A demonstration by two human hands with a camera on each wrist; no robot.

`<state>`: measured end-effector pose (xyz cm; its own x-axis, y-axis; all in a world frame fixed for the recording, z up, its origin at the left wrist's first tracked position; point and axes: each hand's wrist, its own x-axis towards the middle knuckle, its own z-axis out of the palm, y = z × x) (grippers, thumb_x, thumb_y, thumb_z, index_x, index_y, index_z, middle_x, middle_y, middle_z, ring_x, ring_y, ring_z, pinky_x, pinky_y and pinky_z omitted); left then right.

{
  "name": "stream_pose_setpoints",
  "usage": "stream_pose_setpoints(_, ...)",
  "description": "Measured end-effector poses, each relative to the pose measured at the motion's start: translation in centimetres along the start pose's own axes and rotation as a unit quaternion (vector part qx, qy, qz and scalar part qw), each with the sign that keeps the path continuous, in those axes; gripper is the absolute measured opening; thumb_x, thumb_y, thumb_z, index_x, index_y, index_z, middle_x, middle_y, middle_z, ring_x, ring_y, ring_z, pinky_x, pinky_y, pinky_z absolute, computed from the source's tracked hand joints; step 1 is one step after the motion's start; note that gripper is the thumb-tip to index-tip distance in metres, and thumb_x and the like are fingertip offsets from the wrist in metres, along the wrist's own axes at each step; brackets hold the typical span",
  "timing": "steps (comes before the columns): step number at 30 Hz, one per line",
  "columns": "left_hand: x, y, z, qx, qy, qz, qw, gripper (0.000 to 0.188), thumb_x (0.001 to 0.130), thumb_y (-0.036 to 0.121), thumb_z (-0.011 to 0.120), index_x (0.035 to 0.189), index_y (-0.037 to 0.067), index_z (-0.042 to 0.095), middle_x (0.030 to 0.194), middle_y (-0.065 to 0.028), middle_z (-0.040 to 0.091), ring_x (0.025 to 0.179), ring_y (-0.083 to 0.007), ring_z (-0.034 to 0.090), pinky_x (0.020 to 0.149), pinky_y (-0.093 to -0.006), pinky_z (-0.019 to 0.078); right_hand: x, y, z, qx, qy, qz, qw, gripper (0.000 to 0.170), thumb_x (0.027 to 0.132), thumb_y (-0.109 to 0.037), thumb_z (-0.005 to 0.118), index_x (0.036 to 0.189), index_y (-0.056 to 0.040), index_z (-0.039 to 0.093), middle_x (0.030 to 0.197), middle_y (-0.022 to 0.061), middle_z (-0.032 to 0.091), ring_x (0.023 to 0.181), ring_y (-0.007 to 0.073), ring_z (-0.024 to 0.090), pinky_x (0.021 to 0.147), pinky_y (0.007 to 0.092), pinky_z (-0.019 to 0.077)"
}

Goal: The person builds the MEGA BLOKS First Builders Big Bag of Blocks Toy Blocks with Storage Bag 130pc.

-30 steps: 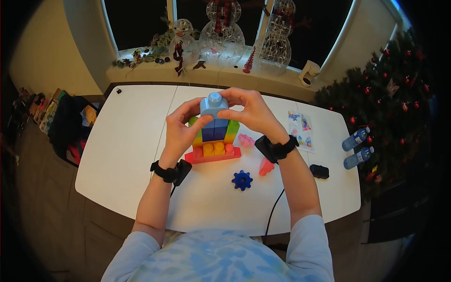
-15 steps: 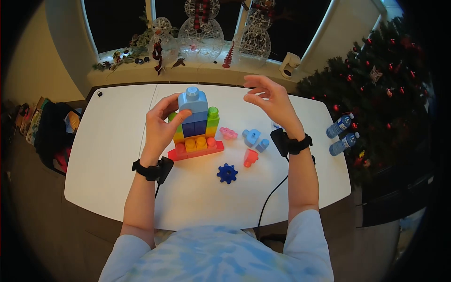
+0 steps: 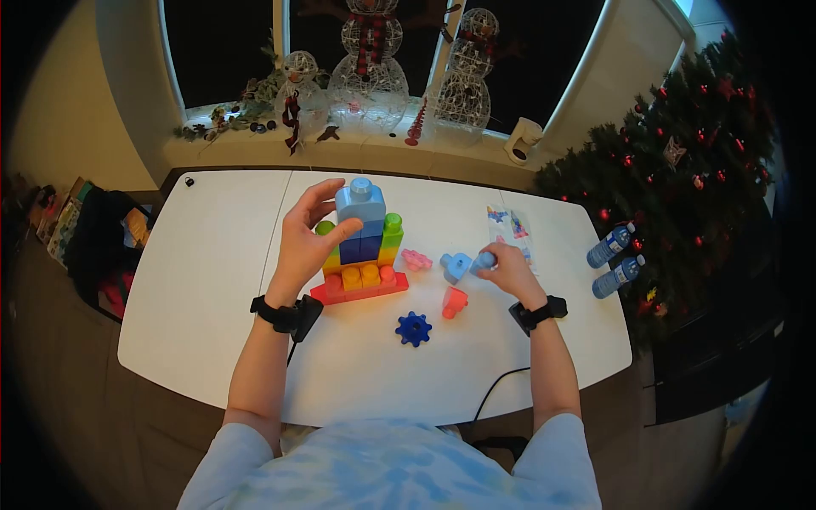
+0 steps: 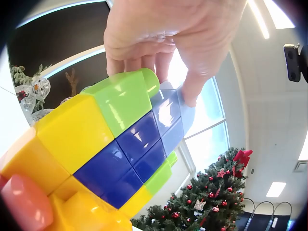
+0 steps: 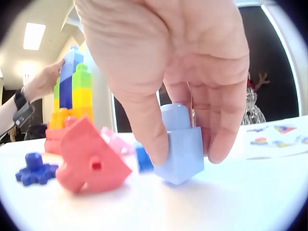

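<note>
A tower of toy building blocks (image 3: 361, 248) stands on the table, with a red base (image 3: 361, 291), orange, yellow, green and dark blue blocks, and a light blue block (image 3: 360, 206) on top. My left hand (image 3: 306, 238) holds that top block from its left side, thumb in front and fingers behind. To the right, my right hand (image 3: 515, 274) pinches a small light blue block (image 5: 180, 156) between thumb and fingers, close over the table. Beside it lie another light blue piece (image 3: 455, 268) and a coral-red block (image 3: 454, 302).
A pink piece (image 3: 416, 260) and a dark blue gear (image 3: 414, 329) lie between tower and right arm. Behind the right hand is a printed sheet (image 3: 508, 228). Two water bottles (image 3: 610, 246) sit at the right edge. A cable (image 3: 493, 391) runs near the right wrist.
Both hands were on the top light blue block. My right hand let go, moved right and down, and took hold of the small light blue block; my left hand stayed at the tower.
</note>
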<state>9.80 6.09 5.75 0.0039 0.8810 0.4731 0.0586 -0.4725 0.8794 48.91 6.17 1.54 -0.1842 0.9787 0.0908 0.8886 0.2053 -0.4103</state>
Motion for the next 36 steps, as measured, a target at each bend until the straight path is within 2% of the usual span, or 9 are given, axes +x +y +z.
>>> stream_pose_setpoints(2, 0.1, 0.3, 0.3, 0.011, -0.004, 0.040, 0.999, 0.061, 0.083, 0.009, 0.088, 0.137, 0.003, 0.061, 0.125, -0.0083, 0.072, 0.116, -0.0203, 0.069, 0.104, -0.0348, 0.0523, 1.3, -3.7, -3.9, 0.113, 0.069, -0.029, 0.991, 0.037, 0.078, -0.011, 0.084, 0.110, 0.0007, 0.070, 0.106, 0.0129, 0.072, 0.091, 0.0213, 0.072, 0.082, 0.0335, 0.0588)
stream_pose_setpoints(4, 0.2, 0.5, 0.2, 0.010, -0.011, 0.032, 0.999, 0.059, 0.081, 0.008, 0.089, 0.134, 0.002, 0.062, 0.123, -0.0089, 0.072, 0.115, -0.0202, 0.069, 0.102, -0.0338, 0.0535, 2.7, -7.9, -7.4, 0.185, 0.085, -0.080, 0.976, 0.037, 0.079, -0.006, 0.082, 0.114, 0.0003, 0.069, 0.116, 0.0111, 0.070, 0.097, 0.0178, 0.071, 0.086, 0.0306, 0.0598)
stream_pose_setpoints(6, 0.4, 0.0, 0.1, 0.016, -0.030, -0.045, 0.998, 0.054, 0.082, 0.007, 0.088, 0.130, 0.000, 0.064, 0.121, -0.0097, 0.073, 0.115, -0.0198, 0.069, 0.099, -0.0328, 0.0550, 3.7, -12.7, -9.5, 0.256, 0.073, -0.154, 0.952, 0.040, 0.080, -0.002, 0.081, 0.117, -0.0004, 0.067, 0.118, 0.0110, 0.068, 0.100, 0.0169, 0.070, 0.088, 0.0299, 0.0598)
stream_pose_setpoints(12, 0.2, 0.2, 0.2, -0.003, -0.034, -0.040, 0.999, 0.051, 0.083, 0.005, 0.086, 0.128, -0.001, 0.064, 0.118, -0.0090, 0.073, 0.115, -0.0182, 0.069, 0.098, -0.0325, 0.0559, 7.2, -21.9, -8.5, 0.252, 0.019, -0.285, 0.925, 0.040, 0.083, -0.003, 0.078, 0.121, -0.0016, 0.063, 0.115, 0.0121, 0.068, 0.100, 0.0184, 0.070, 0.093, 0.0332, 0.0592)
stream_pose_setpoints(15, 0.3, -0.3, 0.3, -0.013, -0.022, -0.004, 1.000, 0.049, 0.082, 0.008, 0.088, 0.125, 0.000, 0.067, 0.111, -0.0083, 0.075, 0.106, -0.0158, 0.072, 0.084, -0.0265, 0.0565, 8.5, -22.8, -7.3, 0.231, -0.024, -0.307, 0.923, 0.040, 0.083, -0.002, 0.076, 0.121, -0.0041, 0.064, 0.111, 0.0122, 0.069, 0.098, 0.0200, 0.070, 0.091, 0.0342, 0.0582)
stream_pose_setpoints(24, 0.1, -0.5, 0.4, -0.002, -0.018, 0.004, 1.000, 0.049, 0.082, 0.007, 0.088, 0.126, -0.001, 0.066, 0.110, -0.0085, 0.075, 0.106, -0.0156, 0.071, 0.084, -0.0272, 0.0570, 8.2, -23.2, -6.8, 0.194, -0.048, -0.300, 0.933, 0.042, 0.080, 0.001, 0.075, 0.121, -0.0044, 0.064, 0.096, 0.0124, 0.071, 0.089, 0.0231, 0.069, 0.085, 0.0350, 0.0560)
stream_pose_setpoints(27, 0.0, 0.1, 0.3, 0.002, -0.031, -0.030, 0.999, 0.050, 0.084, 0.006, 0.086, 0.129, -0.001, 0.064, 0.118, -0.0093, 0.073, 0.114, -0.0177, 0.069, 0.096, -0.0310, 0.0565, 8.1, -23.4, -6.7, 0.178, -0.028, -0.306, 0.935, 0.043, 0.080, 0.001, 0.075, 0.121, -0.0044, 0.064, 0.098, 0.0138, 0.072, 0.088, 0.0259, 0.070, 0.085, 0.0366, 0.0565)
stream_pose_setpoints(34, 0.1, 0.0, 0.3, 0.006, -0.033, -0.016, 0.999, 0.049, 0.084, 0.005, 0.086, 0.128, -0.001, 0.065, 0.117, -0.0091, 0.073, 0.113, -0.0174, 0.069, 0.096, -0.0311, 0.0563, 8.4, -23.0, -6.1, 0.186, -0.010, -0.321, 0.929, 0.044, 0.081, 0.000, 0.074, 0.123, -0.0051, 0.065, 0.100, 0.0149, 0.073, 0.091, 0.0290, 0.072, 0.088, 0.0383, 0.0572)
stream_pose_setpoints(36, 0.1, 0.0, 0.3, -0.003, -0.030, -0.017, 0.999, 0.048, 0.084, 0.006, 0.086, 0.127, -0.001, 0.065, 0.117, -0.0083, 0.074, 0.112, -0.0172, 0.069, 0.098, -0.0318, 0.0555, 8.4, -22.9, -6.1, 0.196, -0.030, -0.308, 0.930, 0.052, 0.082, -0.003, 0.075, 0.133, -0.0071, 0.063, 0.110, 0.0159, 0.073, 0.099, 0.0287, 0.072, 0.091, 0.0377, 0.0569)
